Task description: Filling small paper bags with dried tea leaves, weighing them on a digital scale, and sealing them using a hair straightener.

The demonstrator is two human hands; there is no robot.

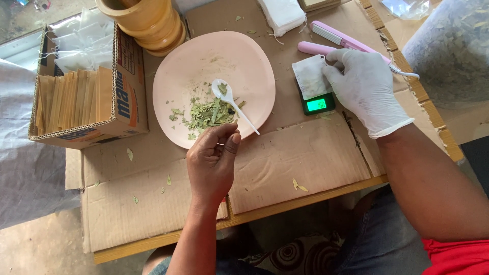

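Small bag (309, 76): white, flat on the little scale (317, 103), touching the right fingers.
Right hand (364, 89): in white glove, grip closed on the bag's upper corner.
Left hand (213, 158): bare, fingertips pinched together just over the plate's near rim; cannot tell what is between them.
Plate (244, 61): pink, with dried green leaves (208, 114) and a white spoon (232, 102).
Scale: green lit display, on cardboard over the desk (153, 244).
Pink tool (341, 42): behind the scale.
Box (122, 91): left, full of paper packets.
Wooden mortar (147, 20): behind the plate.
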